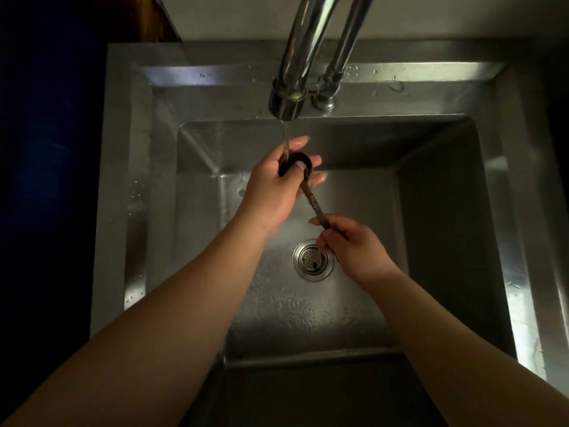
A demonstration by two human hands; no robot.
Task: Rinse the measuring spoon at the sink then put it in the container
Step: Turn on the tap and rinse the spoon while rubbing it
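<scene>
While water runs, steel sink glistens.

Two bare forearms enter from bottom edge, no sleeves visible, no watch or bands at wrists. Left hand: no rings seen, nails short and unpainted. Right hand: likewise bare, wet sheen on fingers

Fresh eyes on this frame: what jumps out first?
A thin stream from the faucet falls at centre onto the dark spoon. The left hand cups its bowl with the thumb inside, and the right hand pinches the handle end lower right. Below them, the drain shines in the wet steel sink.
</scene>
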